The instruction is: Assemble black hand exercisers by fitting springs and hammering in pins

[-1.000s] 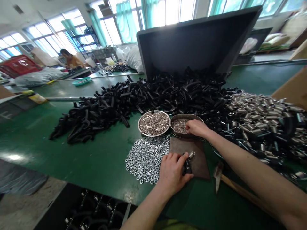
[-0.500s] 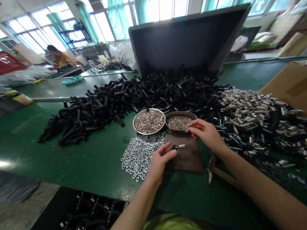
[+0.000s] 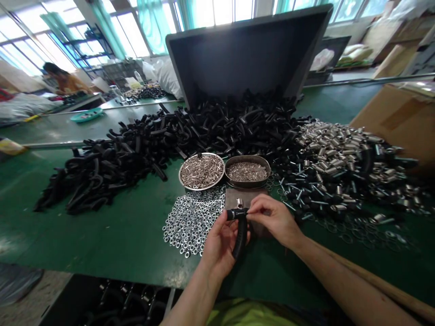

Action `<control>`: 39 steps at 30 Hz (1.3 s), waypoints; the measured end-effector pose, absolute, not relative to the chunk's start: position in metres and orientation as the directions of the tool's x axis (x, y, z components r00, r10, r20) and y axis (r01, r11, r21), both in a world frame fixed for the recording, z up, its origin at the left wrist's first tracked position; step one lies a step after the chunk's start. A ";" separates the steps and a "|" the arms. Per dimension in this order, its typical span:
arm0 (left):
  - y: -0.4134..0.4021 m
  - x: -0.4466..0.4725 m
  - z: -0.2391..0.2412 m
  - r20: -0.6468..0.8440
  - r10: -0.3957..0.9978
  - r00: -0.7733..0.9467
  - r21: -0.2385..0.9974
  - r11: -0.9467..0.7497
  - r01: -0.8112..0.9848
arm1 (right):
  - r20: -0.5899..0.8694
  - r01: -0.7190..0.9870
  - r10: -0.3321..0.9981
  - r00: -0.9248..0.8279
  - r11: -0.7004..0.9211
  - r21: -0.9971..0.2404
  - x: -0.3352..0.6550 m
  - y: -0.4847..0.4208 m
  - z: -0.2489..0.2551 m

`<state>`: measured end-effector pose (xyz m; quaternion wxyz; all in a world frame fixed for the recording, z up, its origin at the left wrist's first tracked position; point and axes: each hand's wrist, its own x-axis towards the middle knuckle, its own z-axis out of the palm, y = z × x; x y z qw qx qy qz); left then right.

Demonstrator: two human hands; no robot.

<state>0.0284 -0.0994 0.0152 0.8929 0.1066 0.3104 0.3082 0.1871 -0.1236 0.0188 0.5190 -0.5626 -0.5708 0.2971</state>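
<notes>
My left hand (image 3: 219,244) is closed around a black curved handle (image 3: 240,237). The handle's curved grip hangs down past my fingers, and its short crosspiece, with small pale lettering, lies level on top. A shiny metal spring (image 3: 239,203) shows just above the crosspiece; whether it is attached is unclear. My right hand (image 3: 273,219) pinches at the right end of the crosspiece, and its fingertips hide whatever small part is between them. Below both hands lies a brown mat (image 3: 234,197). Loose nuts (image 3: 190,222) are spread left of my left hand.
Beyond the hands stand a round dish of pins (image 3: 202,171) and an oval tin of tiny parts (image 3: 248,171). Black handles (image 3: 210,127) are heaped before a tipped grey bin (image 3: 248,59). Springs (image 3: 336,149) and bolts pile up right. A wooden shaft (image 3: 374,276) lies under my right forearm.
My right hand has come from the oval tin, down and left, to the end of the crosspiece. The black handle now shows upright in my left hand. The view has shifted slightly.
</notes>
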 end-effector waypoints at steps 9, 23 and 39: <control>-0.063 0.027 0.011 -0.248 0.692 0.678 0.951 0.309 0.033 | 0.348 0.816 0.908 -0.232 0.376 -0.438 0.223 -0.115 0.011; -0.077 0.030 -0.013 0.137 0.639 0.757 0.528 -0.693 0.490 | 0.298 0.980 0.942 -0.157 0.186 -0.074 0.252 -0.181 0.004; -0.076 0.037 -0.008 0.098 0.712 0.696 0.501 -0.639 0.584 | 0.261 0.863 0.950 0.169 -0.015 -0.505 0.233 -0.214 0.026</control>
